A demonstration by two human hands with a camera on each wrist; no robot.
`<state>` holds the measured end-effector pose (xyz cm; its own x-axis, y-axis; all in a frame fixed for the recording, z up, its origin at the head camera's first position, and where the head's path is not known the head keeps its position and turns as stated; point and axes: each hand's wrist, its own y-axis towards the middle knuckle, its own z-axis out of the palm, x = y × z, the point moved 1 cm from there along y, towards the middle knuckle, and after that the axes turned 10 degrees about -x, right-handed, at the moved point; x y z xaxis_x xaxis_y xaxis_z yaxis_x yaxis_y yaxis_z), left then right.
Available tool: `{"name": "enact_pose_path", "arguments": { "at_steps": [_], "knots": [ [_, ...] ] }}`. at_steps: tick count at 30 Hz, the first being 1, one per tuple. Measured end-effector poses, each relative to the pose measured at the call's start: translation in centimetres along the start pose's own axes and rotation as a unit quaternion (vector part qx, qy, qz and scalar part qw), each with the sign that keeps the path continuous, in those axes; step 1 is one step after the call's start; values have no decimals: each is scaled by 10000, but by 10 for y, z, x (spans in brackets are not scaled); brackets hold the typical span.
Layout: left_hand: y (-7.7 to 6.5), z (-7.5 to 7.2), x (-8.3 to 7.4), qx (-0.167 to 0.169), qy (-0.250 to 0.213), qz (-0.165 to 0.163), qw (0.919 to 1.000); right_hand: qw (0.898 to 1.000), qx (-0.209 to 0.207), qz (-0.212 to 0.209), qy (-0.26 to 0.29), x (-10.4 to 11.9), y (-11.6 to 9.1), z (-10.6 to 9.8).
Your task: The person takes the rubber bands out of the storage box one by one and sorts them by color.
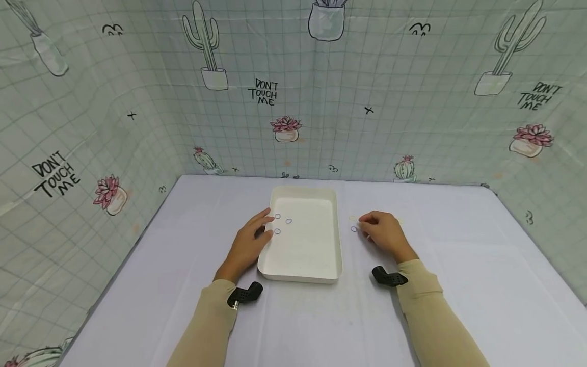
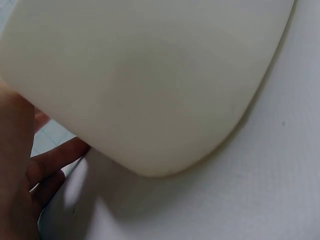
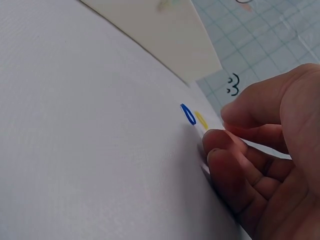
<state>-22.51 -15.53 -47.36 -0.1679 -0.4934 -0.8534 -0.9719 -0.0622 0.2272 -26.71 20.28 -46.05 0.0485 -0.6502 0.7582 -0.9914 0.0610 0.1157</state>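
Note:
A shallow white tray lies on the table, with three thin blue rings, like small rubber bands, in its left half. My left hand touches the tray's left rim, fingers and thumb apart. The left wrist view shows the tray's outer wall and some fingers beside its edge. Right of the tray, my right hand hovers low, its fingers loosely bent. Just ahead of its fingertips lie a blue ring and a yellow ring. I see nothing held between its fingers.
Another faint yellow ring shows behind the right hand. White cloth covers the table. A patterned curtain with cactus drawings stands along the back and sides.

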Motion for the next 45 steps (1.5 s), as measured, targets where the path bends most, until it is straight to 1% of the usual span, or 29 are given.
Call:
{"name": "enact_pose_path", "arguments": {
  "at_steps": [4, 9, 12, 15, 19, 25, 33, 39, 43, 45],
  "knots": [
    [2, -1, 0, -39, -23, -4, 10000, 9999, -13, 2, 102, 2, 3, -2],
    [5, 0, -2, -85, -59, 65, 9999, 9996, -151, -64, 247, 0, 6, -3],
    [5, -1, -3, -121, -55, 49, 9999, 9992, -156, -53, 364, -1, 8, -2],
    [4, -1, -2, -110, -38, -4, 9999, 9989, -146, -5, 438, -2, 7, 0],
    [3, -1, 1, -63, -27, 6, 10000, 9985, -185, 119, 500, -5, 4, 4],
    [-3, -5, 4, -60, 14, -62, 10000, 9972, -134, 261, 688, -3, -2, 9],
    [-4, -4, -1, -69, -208, 27, 9998, 9975, -224, 48, 667, 3, -3, 2],
    [-3, -1, -5, -127, -210, 78, 9997, 9982, -186, 21, 575, 2, 1, -2],
    [-2, -1, -4, -186, -171, 101, 9996, 9979, -182, 12, 620, 1, 1, 0],
    [-3, -2, -3, -183, -93, 104, 9997, 9979, -116, 51, 635, 0, -1, 2]
  ]
}}
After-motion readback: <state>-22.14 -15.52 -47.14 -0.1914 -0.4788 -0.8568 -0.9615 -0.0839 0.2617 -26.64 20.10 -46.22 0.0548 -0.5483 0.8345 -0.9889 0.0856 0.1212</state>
